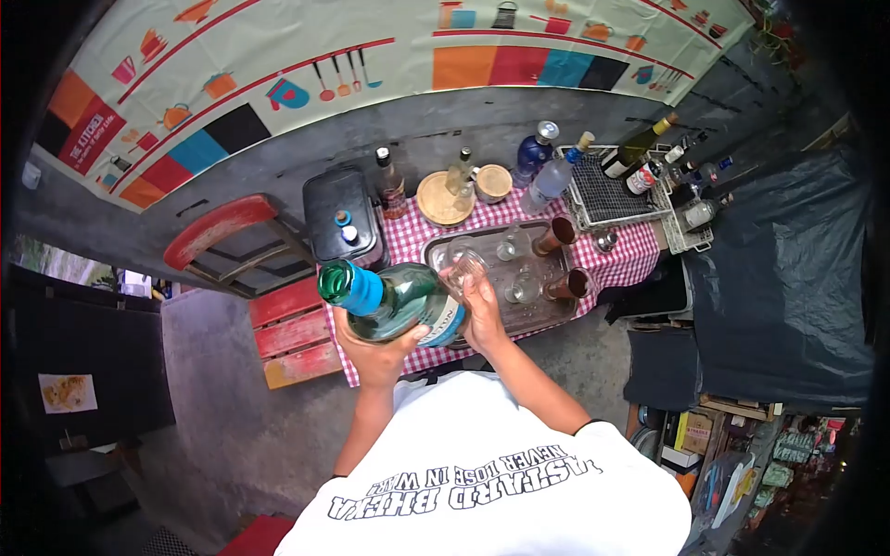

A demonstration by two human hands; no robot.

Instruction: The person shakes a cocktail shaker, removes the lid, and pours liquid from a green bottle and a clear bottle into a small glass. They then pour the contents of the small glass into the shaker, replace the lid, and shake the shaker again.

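A large green glass bottle (399, 298) with a blue neck band and a pale label is tilted, its mouth toward the upper left. My left hand (378, 350) is wrapped round its lower side. On the right, my right hand (480, 310) holds a small clear glass (461, 259) beside the bottle's base, over the edge of a brown tray (547, 322). More clear glasses (525, 285) and two copper-coloured cups (560, 237) stand on this tray.
Behind the tray, several bottles (553, 176) and a round wooden board (445, 199) stand on the checkered cloth (404, 243). A wire rack (607, 195) with bottles is at the right. A black container (341, 199) and a red chair (297, 331) are at the left.
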